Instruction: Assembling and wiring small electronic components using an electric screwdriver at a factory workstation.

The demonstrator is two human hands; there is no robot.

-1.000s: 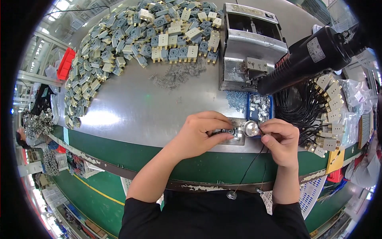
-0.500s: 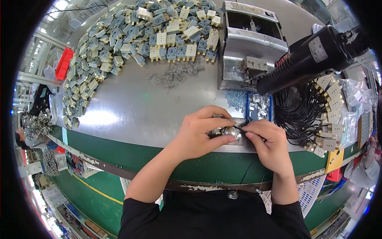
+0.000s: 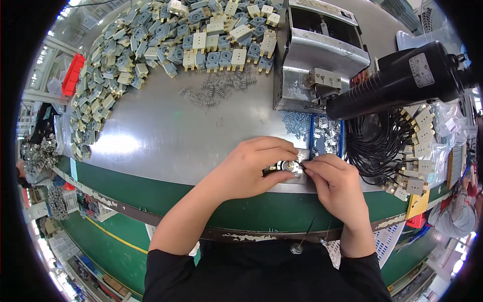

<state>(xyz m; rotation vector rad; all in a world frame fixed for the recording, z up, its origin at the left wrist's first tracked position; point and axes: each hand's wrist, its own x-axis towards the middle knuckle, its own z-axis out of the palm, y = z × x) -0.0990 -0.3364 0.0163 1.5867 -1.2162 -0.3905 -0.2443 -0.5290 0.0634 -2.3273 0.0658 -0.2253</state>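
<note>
In the head view, the left hand (image 3: 251, 168) curls in from nine o'clock, its fingers closed around a shiny round metal part (image 3: 288, 166), thumb on the near side; this part sits at the front of the smooth, brushed-metal worktop (image 3: 166, 131). The right hand (image 3: 337, 183), at four o'clock from the part, pinches a thin black cord (image 3: 303, 164) beside it. Slim bluish screws (image 3: 297, 124) lie loose at twelve o'clock. At two o'clock, a blue plastic tray (image 3: 311, 133) holds small, bent metal pieces (image 3: 328, 132). Wiry coiled springs (image 3: 219, 85) tangle at eleven, and beyond them heaps a broad pile of boxy grey and cream blocks (image 3: 166, 38). A scuffed, angular metal machine (image 3: 322, 55) stands between twelve and one, with a glossy black cylinder (image 3: 392, 80) slanting at two. Soft black cables (image 3: 375, 146) bunch towards three o'clock.
</note>
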